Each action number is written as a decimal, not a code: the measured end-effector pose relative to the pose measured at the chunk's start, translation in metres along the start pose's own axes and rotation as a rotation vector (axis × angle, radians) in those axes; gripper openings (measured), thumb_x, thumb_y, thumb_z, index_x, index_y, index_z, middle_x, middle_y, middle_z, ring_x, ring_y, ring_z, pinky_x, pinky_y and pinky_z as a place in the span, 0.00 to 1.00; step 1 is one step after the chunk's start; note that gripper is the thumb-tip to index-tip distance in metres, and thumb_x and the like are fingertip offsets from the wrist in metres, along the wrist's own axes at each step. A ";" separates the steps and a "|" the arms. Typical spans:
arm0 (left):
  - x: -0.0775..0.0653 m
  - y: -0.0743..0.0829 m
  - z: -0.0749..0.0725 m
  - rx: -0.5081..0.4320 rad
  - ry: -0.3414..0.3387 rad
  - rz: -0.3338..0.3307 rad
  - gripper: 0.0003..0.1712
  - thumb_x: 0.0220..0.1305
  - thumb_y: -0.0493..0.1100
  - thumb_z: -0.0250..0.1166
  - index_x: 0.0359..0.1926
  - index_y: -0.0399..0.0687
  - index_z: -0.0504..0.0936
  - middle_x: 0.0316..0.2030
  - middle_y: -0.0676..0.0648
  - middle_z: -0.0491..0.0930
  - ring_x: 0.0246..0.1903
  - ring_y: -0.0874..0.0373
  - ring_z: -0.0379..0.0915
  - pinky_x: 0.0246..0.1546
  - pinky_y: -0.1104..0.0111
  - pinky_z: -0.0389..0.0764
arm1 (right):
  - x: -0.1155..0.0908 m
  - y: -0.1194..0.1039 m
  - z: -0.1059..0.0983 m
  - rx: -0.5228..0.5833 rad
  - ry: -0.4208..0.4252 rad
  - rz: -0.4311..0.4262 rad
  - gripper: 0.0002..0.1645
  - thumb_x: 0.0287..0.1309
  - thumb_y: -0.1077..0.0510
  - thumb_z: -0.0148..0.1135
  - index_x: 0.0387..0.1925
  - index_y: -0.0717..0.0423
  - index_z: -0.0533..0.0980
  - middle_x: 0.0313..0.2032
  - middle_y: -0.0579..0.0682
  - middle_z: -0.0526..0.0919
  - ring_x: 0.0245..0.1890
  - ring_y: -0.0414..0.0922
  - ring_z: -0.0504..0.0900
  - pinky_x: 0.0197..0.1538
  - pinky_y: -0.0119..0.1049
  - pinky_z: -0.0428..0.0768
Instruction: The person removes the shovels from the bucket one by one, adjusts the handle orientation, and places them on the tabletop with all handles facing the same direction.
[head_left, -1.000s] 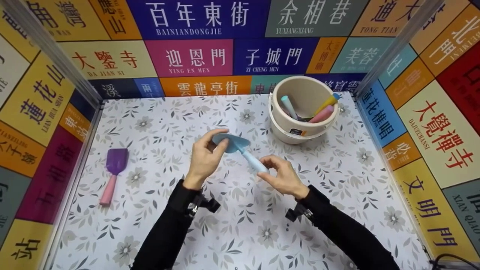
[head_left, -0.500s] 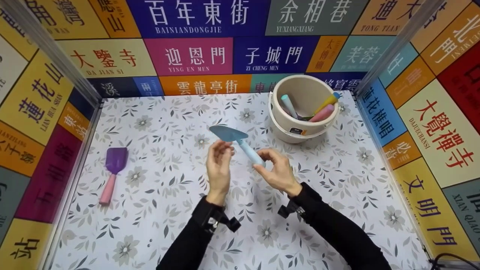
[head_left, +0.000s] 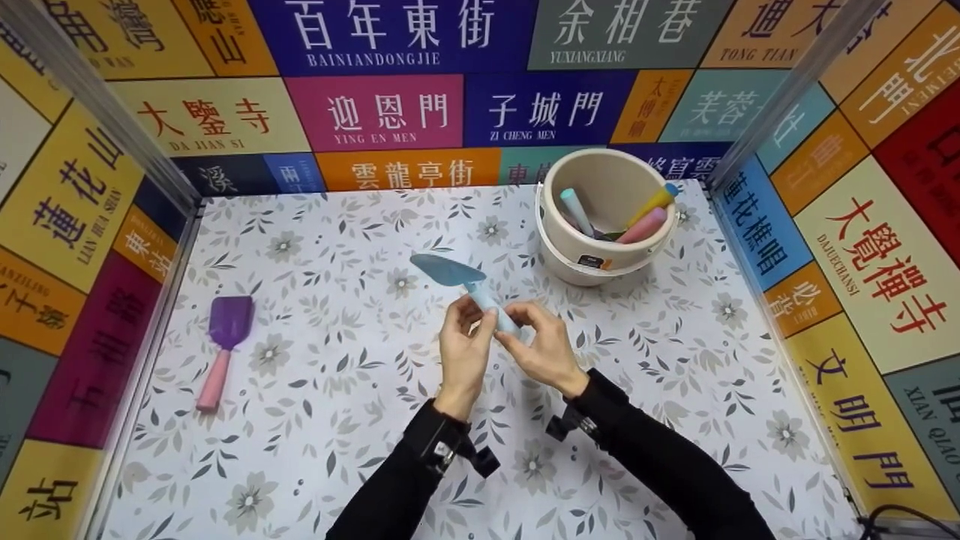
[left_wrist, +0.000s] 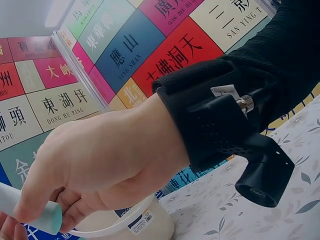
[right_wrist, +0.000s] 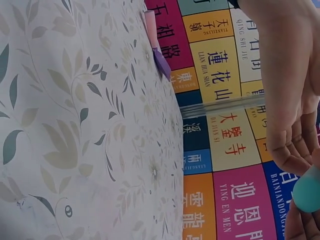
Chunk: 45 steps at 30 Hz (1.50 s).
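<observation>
A light-blue hand trowel (head_left: 448,270) is held up in front of the person, its blade toward the back left. The left hand (head_left: 463,352) pinches the handle below the blade, thumb on top. At the handle's lower end the right hand (head_left: 544,345) grips with thumb and fingers, close beside the left. In the left wrist view the right hand (left_wrist: 105,150) shows around the handle's rounded end (left_wrist: 45,217). The right wrist view has the left hand (right_wrist: 290,80) above the pale green handle end (right_wrist: 307,192); the blade lies outside that view.
A cream bucket (head_left: 577,259) stands at the back right, with pale blue, yellow and pink handles sticking up inside. On the left of the flower-patterned table (head_left: 315,450) lies a purple toy shovel (head_left: 230,322) with a pink handle. Printed sign panels wall the back and sides.
The left hand has let go of the trowel's blade, moved right and down, and taken hold of the handle. The right hand, holding the handle end, has shifted slightly left.
</observation>
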<state>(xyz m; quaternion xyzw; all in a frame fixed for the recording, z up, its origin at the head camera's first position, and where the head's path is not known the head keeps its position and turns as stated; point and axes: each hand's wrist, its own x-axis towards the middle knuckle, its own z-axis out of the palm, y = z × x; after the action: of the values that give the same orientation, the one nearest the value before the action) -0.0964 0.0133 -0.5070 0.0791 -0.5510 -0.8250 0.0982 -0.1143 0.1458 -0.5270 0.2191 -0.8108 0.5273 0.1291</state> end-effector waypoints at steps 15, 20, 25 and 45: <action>0.002 -0.006 -0.004 0.101 0.000 0.038 0.15 0.74 0.30 0.61 0.56 0.24 0.75 0.43 0.41 0.80 0.45 0.61 0.78 0.50 0.72 0.82 | -0.003 0.001 0.007 -0.041 0.011 -0.007 0.16 0.52 0.68 0.76 0.44 0.66 0.82 0.37 0.57 0.86 0.37 0.53 0.84 0.47 0.39 0.85; 0.002 -0.006 -0.005 0.131 0.010 0.057 0.15 0.73 0.31 0.63 0.56 0.25 0.77 0.42 0.42 0.81 0.46 0.56 0.79 0.50 0.71 0.82 | -0.003 -0.001 0.007 -0.030 -0.011 0.019 0.17 0.52 0.69 0.75 0.45 0.66 0.81 0.39 0.58 0.86 0.40 0.54 0.84 0.50 0.40 0.85; 0.001 -0.002 -0.006 0.158 0.005 0.085 0.15 0.72 0.31 0.64 0.56 0.25 0.78 0.42 0.42 0.81 0.48 0.50 0.80 0.49 0.71 0.83 | -0.002 -0.001 0.008 -0.036 -0.018 -0.001 0.17 0.53 0.70 0.74 0.45 0.67 0.80 0.41 0.59 0.86 0.41 0.55 0.85 0.51 0.42 0.86; 0.045 0.047 -0.103 0.805 -0.175 0.426 0.16 0.68 0.35 0.68 0.53 0.29 0.83 0.39 0.34 0.85 0.36 0.43 0.84 0.40 0.52 0.89 | -0.013 0.015 -0.084 -0.510 -0.141 -0.321 0.31 0.48 0.57 0.81 0.51 0.67 0.79 0.46 0.61 0.84 0.47 0.57 0.84 0.52 0.51 0.85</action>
<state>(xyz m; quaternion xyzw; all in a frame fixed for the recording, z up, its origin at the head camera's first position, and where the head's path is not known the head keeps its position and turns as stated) -0.1116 -0.1074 -0.5035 -0.0740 -0.8376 -0.5105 0.1798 -0.1122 0.2309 -0.5102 0.3407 -0.8790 0.2633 0.2050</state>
